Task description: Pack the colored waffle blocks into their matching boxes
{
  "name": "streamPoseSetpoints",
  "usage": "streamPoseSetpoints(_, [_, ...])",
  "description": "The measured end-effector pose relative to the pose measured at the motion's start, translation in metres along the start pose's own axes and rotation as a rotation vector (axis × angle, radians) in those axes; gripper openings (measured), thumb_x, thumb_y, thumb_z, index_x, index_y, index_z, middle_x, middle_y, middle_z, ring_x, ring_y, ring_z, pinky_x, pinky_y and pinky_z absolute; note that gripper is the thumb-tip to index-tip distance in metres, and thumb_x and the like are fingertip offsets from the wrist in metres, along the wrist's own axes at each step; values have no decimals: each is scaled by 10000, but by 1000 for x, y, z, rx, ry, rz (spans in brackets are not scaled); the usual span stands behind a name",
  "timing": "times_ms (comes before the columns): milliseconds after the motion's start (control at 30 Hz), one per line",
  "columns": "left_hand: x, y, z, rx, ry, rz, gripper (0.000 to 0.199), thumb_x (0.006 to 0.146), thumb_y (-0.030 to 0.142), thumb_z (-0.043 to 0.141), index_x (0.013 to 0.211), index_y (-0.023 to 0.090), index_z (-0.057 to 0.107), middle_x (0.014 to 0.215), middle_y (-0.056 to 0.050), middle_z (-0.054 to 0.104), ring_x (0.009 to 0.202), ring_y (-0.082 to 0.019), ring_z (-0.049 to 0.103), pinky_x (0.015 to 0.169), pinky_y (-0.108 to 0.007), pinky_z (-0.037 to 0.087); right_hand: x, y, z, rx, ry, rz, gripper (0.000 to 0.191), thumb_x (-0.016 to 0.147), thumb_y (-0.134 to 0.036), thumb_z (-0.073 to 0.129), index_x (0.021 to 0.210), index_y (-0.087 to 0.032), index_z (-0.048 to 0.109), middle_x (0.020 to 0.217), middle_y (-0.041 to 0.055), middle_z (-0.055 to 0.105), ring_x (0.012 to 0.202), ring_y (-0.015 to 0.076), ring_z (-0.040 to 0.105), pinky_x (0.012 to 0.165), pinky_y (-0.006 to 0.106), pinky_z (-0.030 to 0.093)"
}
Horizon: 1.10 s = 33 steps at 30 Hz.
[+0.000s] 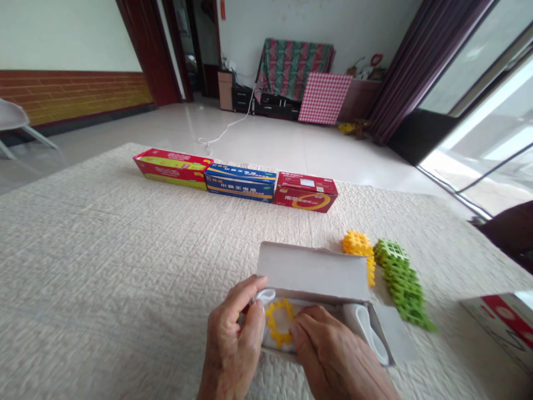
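An open cardboard box [314, 272] lies in front of me with its grey lid raised. My left hand [238, 333] grips the box's left end, where a white foam strip [266, 295] curls up beside the thumb. Inside the box is a yellow notched square plastic piece [272, 330] with an open middle. Its right edge is pinched by my right hand [333, 347], whose fingers hide part of the box. Another white foam strip [364, 330] bends upright at the box's right end.
Behind the lid stands a row of yellow pieces [357, 241], with green pieces [402, 283] to its right. Three battery boxes, red-green [175, 169], blue [240, 183] and red [306, 194], line the far side of the quilted surface [125, 266]. Another box [503, 322] sits right.
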<state>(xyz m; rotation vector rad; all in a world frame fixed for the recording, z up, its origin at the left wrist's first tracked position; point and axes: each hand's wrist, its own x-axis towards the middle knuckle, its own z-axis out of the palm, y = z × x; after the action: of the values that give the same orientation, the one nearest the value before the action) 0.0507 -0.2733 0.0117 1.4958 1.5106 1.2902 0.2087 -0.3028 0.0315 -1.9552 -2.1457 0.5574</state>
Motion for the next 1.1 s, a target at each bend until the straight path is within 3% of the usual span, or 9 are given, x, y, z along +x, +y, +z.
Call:
streamPoseSetpoints(367, [0,-26,-2,37,-52,-68,310,789,366,588,1025,249,751,1076,-27,736,1005,-231,691,866,-259,554,4,-7,-10,-12,-113,62,303,882,-266,405,706,-243,650,796,25,662,673,150,608,552,258,282])
streamPoseSetpoints(667, [-2,-13,-1,44,-23,-37,304,791,341,569,1001,229,757,1048,-35,744,976,-221,701,842,-247,565,6,-7,-8,-42,-150,57,330,904,-278,376,729,-230,652,816,43,662,670,157,624,552,260,276])
streamPoseSetpoints(1100, [-1,-25,-5,50,-45,-97,320,759,390,608,1008,256,758,1074,-20,736,1010,-235,688,860,-250,554,5,-12,-7,-71,-30,34,252,881,-253,439,782,-269,670,735,9,658,649,160,601,534,272,232])
